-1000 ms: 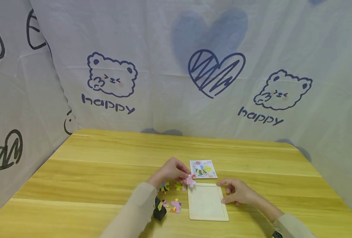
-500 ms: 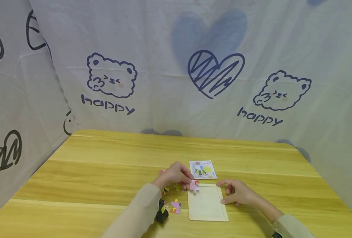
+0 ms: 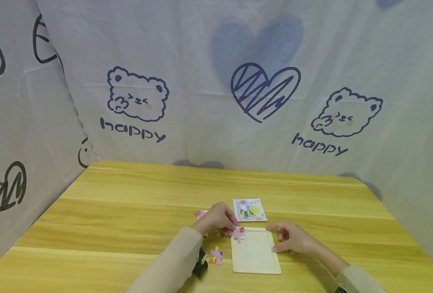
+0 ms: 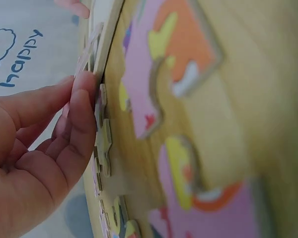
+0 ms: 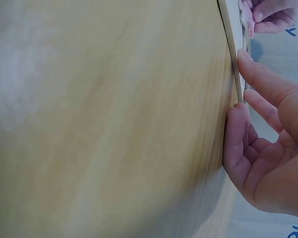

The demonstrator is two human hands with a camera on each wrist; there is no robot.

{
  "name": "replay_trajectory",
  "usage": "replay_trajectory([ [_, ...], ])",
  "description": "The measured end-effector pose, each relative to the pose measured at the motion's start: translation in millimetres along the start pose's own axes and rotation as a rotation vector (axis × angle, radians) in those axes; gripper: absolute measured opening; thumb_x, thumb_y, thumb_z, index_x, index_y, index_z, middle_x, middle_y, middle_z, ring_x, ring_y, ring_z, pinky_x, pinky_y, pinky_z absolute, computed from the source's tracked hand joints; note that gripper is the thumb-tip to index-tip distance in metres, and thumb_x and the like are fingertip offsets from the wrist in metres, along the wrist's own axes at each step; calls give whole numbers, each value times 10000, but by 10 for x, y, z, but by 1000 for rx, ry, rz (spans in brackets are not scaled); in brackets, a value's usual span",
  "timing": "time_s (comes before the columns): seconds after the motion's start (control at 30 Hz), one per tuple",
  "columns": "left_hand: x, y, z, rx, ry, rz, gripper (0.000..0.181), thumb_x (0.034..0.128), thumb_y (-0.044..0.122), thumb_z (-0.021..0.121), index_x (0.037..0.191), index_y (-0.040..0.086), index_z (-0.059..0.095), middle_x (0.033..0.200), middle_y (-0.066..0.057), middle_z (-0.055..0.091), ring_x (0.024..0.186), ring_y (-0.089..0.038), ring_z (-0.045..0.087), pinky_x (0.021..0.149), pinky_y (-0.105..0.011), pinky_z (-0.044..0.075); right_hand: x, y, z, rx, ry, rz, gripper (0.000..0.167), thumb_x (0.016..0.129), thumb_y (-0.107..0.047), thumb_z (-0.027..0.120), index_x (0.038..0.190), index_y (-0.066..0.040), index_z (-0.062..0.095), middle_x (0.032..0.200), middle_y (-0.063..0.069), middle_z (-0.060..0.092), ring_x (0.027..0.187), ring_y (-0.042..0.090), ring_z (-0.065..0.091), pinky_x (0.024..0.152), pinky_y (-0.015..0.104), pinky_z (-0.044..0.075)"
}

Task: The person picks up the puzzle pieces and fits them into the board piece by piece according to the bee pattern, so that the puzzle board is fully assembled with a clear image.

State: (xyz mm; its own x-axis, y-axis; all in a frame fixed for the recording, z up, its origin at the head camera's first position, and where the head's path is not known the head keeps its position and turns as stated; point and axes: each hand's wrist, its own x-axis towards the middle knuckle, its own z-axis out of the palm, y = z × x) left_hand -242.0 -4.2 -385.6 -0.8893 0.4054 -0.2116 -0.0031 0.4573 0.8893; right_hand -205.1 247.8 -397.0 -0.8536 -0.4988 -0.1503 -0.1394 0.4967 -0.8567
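At the upper left corner of the wooden puzzle tray (image 3: 256, 256), my left hand (image 3: 221, 217) pinches a pink jigsaw piece (image 3: 239, 233) with a red patch between thumb and fingertips. In the left wrist view the left hand (image 4: 44, 134) holds this piece tilted near the tray rim (image 4: 109, 42). My right hand (image 3: 293, 238) holds the tray at its upper right, thumb on the right rim and index finger at the top corner. The right wrist view shows the right hand (image 5: 268, 134) with its other fingers curled beside the tray edge (image 5: 232, 49).
A bee picture card (image 3: 250, 210) lies just behind the tray. Left of the tray are several loose pieces, among them a pink and orange piece (image 3: 216, 255) and a pink piece (image 3: 200, 213). The left forearm partly covers others. A printed cloth (image 3: 209, 81) hangs behind the table.
My left hand has moved right and toward the person, bringing the pink jigsaw piece over the tray's upper left corner. The right hand stays on the tray.
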Motion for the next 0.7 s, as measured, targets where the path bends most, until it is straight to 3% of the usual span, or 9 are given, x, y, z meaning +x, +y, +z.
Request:
replay_trajectory([
  [0.23, -2, 2, 13, 80, 17, 35, 93, 739, -79, 663, 668, -18, 652, 547, -78, 595, 410, -106, 510, 439, -252, 478, -4, -10, 4, 6, 0, 7, 558, 728, -116, 734, 1187, 76, 482, 728, 52, 445, 486, 75, 331, 406, 177, 317],
  [0.43, -31, 27, -25, 110, -10, 71, 83, 694, -94, 695, 698, -22, 654, 575, -62, 581, 446, -136, 533, 468, -268, 490, -13, -25, 3, 7, -6, 0, 558, 733, -124, 731, 1187, 82, 478, 725, 51, 440, 494, 77, 342, 408, 176, 320],
  [0.7, -72, 50, -25, 276, -34, 122, 147, 634, -42, 762, 740, 15, 679, 559, -18, 544, 459, -102, 449, 431, -207, 390, -12, -33, 8, -5, -4, -18, 552, 732, -116, 730, 1180, 87, 479, 721, 50, 433, 493, 69, 345, 405, 167, 319],
])
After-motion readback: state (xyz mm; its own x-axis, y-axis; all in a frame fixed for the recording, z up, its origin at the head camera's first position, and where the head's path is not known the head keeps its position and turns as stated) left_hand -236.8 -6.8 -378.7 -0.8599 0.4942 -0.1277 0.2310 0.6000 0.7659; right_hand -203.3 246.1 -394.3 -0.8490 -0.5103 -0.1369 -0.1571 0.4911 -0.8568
